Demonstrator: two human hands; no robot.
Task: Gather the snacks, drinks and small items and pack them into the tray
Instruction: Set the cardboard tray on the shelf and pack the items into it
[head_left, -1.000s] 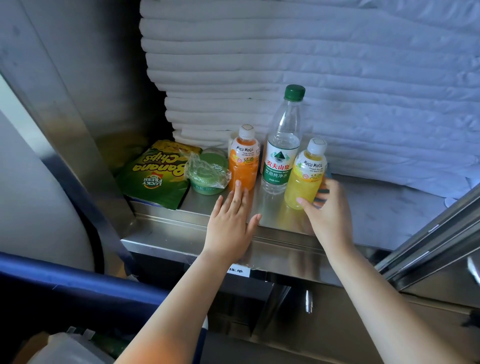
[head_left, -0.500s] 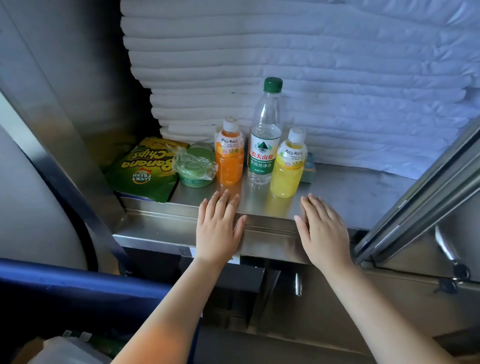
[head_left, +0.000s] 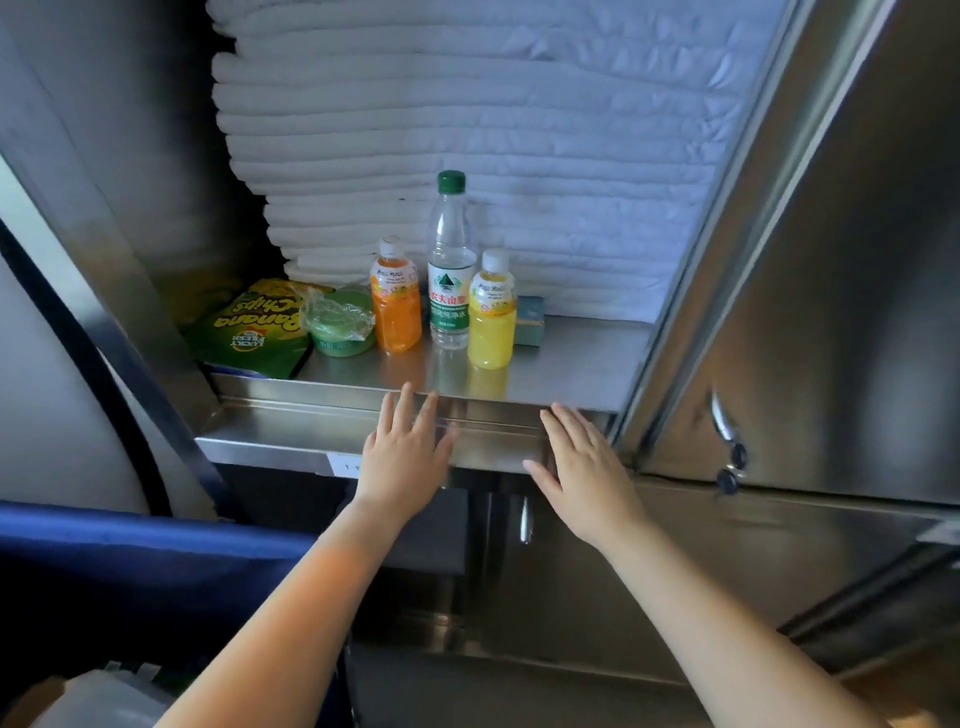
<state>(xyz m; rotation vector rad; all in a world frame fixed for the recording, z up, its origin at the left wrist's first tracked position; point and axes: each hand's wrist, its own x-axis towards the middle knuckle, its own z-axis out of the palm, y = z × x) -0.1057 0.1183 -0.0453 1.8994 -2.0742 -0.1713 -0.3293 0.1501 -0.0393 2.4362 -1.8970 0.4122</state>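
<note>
Just below the centre of the frame, a steel shelf (head_left: 571, 364) carries the snacks and drinks, all set near its left half. Three bottles stand upright with their caps up and their long axes vertical. They are an orange drink bottle (head_left: 396, 312), a taller clear water bottle (head_left: 451, 260) with a green cap just behind and between the other two, and a yellow drink bottle (head_left: 492, 322) nearest the shelf's front edge. The three stand close together, labels facing the camera.

Left of the orange bottle sits a round green container (head_left: 340, 327) wrapped in clear film, apparently touching it. Further left, a green and yellow banana chips bag (head_left: 249, 338) lies flat on the shelf. Its lettering is upside down to the camera and runs roughly left to right across the frame. A small teal box (head_left: 529, 322) lies just behind and right of the yellow bottle, partly hidden by it.

Behind everything rises a stack of folded white linen (head_left: 467, 130), filling the upper middle of the frame.

Both hands lie palm down, flat and empty, fingers straight, over the shelf's front lip. The left hand (head_left: 402, 452) is below the orange and water bottles, its fingertips at the shelf edge. The right hand (head_left: 584, 467) is lower right of the yellow bottle. Neither touches a bottle.

A steel cabinet door (head_left: 831, 312) stands at the right of the frame.
</note>
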